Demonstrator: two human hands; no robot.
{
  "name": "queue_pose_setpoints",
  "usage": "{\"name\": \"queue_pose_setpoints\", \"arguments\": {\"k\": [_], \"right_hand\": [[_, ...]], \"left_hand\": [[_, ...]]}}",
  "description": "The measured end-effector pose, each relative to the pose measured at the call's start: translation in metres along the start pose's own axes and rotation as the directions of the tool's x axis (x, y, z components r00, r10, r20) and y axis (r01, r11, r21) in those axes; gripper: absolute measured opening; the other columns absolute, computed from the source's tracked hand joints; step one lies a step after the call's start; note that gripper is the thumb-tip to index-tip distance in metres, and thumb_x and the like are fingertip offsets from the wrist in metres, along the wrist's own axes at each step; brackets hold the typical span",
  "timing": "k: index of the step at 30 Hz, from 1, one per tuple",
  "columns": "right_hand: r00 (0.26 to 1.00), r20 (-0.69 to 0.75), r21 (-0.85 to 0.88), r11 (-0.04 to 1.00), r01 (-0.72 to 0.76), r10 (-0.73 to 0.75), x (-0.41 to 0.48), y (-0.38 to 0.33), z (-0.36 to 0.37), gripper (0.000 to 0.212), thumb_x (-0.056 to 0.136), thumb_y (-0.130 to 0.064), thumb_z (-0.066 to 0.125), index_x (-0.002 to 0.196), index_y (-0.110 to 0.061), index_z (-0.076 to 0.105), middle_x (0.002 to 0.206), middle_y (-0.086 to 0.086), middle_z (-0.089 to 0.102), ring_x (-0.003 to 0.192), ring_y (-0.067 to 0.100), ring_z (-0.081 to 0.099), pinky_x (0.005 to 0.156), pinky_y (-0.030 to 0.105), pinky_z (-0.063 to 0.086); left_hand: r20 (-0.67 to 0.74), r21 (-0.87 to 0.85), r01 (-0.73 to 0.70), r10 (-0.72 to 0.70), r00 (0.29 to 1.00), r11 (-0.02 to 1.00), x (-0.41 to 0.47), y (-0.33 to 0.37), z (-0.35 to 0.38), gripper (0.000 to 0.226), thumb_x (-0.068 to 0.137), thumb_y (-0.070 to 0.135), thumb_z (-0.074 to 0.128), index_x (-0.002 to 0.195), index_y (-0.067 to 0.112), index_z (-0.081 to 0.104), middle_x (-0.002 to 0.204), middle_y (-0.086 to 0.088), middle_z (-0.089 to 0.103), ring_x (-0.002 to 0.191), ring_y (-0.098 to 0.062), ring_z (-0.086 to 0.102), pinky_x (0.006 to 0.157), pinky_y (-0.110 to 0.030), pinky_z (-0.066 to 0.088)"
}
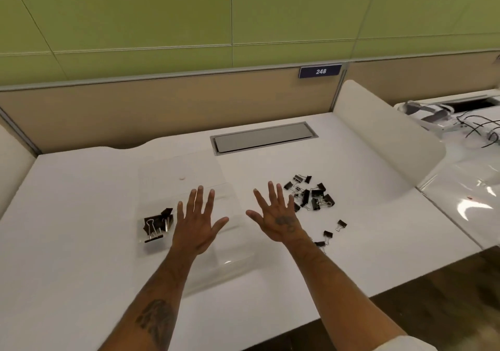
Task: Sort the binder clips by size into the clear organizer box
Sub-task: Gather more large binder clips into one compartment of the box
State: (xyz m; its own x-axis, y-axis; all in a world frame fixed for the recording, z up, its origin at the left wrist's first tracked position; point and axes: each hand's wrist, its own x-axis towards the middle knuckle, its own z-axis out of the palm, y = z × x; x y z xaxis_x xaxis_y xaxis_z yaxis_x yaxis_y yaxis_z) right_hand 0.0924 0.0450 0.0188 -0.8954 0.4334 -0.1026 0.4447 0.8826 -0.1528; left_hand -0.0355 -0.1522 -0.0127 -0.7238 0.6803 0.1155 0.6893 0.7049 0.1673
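Observation:
A clear organizer box (232, 258) lies on the white desk in front of me, its lid open toward the back. Several large black binder clips (157, 226) sit in its left compartment. My left hand (196, 222) hovers over the box with fingers spread, holding nothing. My right hand (278, 216) is held out flat beside the box, fingers spread and empty. A loose pile of black binder clips (311, 193) lies just right of my right hand. Three small clips (328, 233) are scattered nearer the desk's front edge.
A grey cable hatch (263, 139) is set into the desk behind the box. A white divider panel (384, 131) stands on the right, with cables and white gear (460, 119) on the neighbouring desk. The desk's front edge (351, 285) runs diagonally at lower right.

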Motion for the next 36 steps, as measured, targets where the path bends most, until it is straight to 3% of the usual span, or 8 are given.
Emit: {"name": "queue_pose_setpoints", "arguments": {"k": [2, 10, 13, 18, 23, 26, 31, 36], "right_hand": [[0.999, 0.008, -0.013, 0.999, -0.049, 0.049, 0.001, 0.025, 0.003, 0.073, 0.092, -0.070, 0.012, 0.141, -0.026, 0.043, 0.148, 0.022, 0.036, 0.134, 0.043, 0.037, 0.095, 0.065, 0.040], [0.999, -0.025, -0.043, 0.998, -0.042, 0.041, 0.000, 0.113, -0.001, 0.081, 0.085, -0.074, -0.001, 0.150, -0.029, 0.020, 0.158, 0.018, 0.011, 0.145, 0.040, 0.011, 0.108, 0.067, 0.019], [0.997, -0.053, -0.040, 0.998, -0.052, 0.050, -0.002, 0.139, -0.003, 0.081, 0.085, -0.073, -0.001, 0.150, -0.029, 0.017, 0.158, 0.018, 0.011, 0.145, 0.039, 0.012, 0.108, 0.066, 0.022], [0.997, -0.041, -0.006, 0.998, -0.063, 0.063, -0.006, 0.179, 0.003, 0.097, 0.068, -0.079, -0.022, 0.150, -0.033, -0.003, 0.159, 0.011, -0.012, 0.146, 0.030, -0.013, 0.114, 0.058, 0.005], [0.993, 0.024, -0.021, 0.993, -0.115, 0.116, -0.008, 0.199, 0.010, 0.070, 0.091, -0.065, 0.012, 0.151, -0.032, -0.003, 0.159, 0.011, -0.014, 0.146, 0.030, -0.015, 0.115, 0.057, 0.005], [0.990, 0.032, -0.040, 0.990, -0.135, 0.136, -0.001, 0.203, 0.011, 0.071, 0.089, -0.064, 0.008, 0.151, -0.030, -0.001, 0.159, 0.012, -0.012, 0.146, 0.032, -0.013, 0.114, 0.057, 0.007], [0.987, 0.025, -0.058, 0.986, -0.157, 0.159, 0.016, 0.206, 0.018, 0.061, 0.099, -0.046, 0.028, 0.152, -0.024, 0.006, 0.159, 0.017, -0.006, 0.147, 0.033, -0.006, 0.113, 0.055, 0.018], [0.991, -0.010, 0.006, 0.991, -0.133, 0.133, 0.033, 0.202, 0.023, 0.055, 0.099, -0.036, 0.038, 0.149, -0.019, 0.023, 0.157, 0.017, 0.014, 0.145, 0.033, 0.014, 0.110, 0.050, 0.033]], "left_hand": [[0.004, -0.005, -0.011, 0.011, 1.000, 1.000, 0.008, 0.022, 0.003, 0.084, 0.086, 0.077, 0.009, 0.152, 0.029, -0.011, 0.160, -0.002, -0.017, 0.147, -0.020, -0.017, 0.117, -0.052, -0.003], [0.014, 0.007, -0.026, 0.026, 1.000, 1.000, 0.031, 0.098, 0.018, 0.084, 0.084, 0.077, 0.004, 0.151, 0.029, -0.015, 0.159, -0.003, -0.020, 0.146, -0.021, -0.019, 0.117, -0.051, -0.004], [0.003, 0.021, -0.038, 0.038, 0.999, 0.999, 0.039, 0.121, 0.027, 0.083, 0.087, 0.076, 0.008, 0.153, 0.027, -0.007, 0.160, -0.004, -0.015, 0.148, -0.021, -0.013, 0.117, -0.053, 0.002], [0.026, 0.053, -0.045, 0.044, 0.999, 0.998, 0.048, 0.152, 0.036, 0.085, 0.086, 0.076, 0.005, 0.154, 0.025, -0.002, 0.161, -0.006, -0.014, 0.148, -0.022, -0.014, 0.117, -0.052, 0.000], [0.064, 0.042, -0.072, 0.070, 0.996, 0.996, 0.056, 0.170, 0.051, 0.085, 0.088, 0.075, 0.013, 0.154, 0.023, 0.004, 0.162, -0.008, -0.008, 0.149, -0.023, -0.008, 0.117, -0.053, 0.003], [0.090, 0.051, -0.096, 0.091, 0.992, 0.994, 0.067, 0.171, 0.057, 0.084, 0.089, 0.075, 0.013, 0.154, 0.022, 0.003, 0.162, -0.008, -0.007, 0.149, -0.024, -0.008, 0.117, -0.053, 0.003], [0.139, 0.028, -0.159, 0.154, 0.978, 0.987, 0.091, 0.170, 0.063, 0.086, 0.087, 0.076, 0.007, 0.154, 0.023, -0.002, 0.161, -0.008, -0.009, 0.148, -0.024, -0.011, 0.118, -0.050, 0.001], [0.228, -0.037, -0.211, 0.214, 0.950, 0.977, 0.108, 0.175, 0.072, 0.087, 0.086, 0.073, 0.008, 0.154, 0.020, 0.001, 0.162, -0.008, -0.004, 0.149, -0.023, -0.008, 0.119, -0.046, 0.002]]}}
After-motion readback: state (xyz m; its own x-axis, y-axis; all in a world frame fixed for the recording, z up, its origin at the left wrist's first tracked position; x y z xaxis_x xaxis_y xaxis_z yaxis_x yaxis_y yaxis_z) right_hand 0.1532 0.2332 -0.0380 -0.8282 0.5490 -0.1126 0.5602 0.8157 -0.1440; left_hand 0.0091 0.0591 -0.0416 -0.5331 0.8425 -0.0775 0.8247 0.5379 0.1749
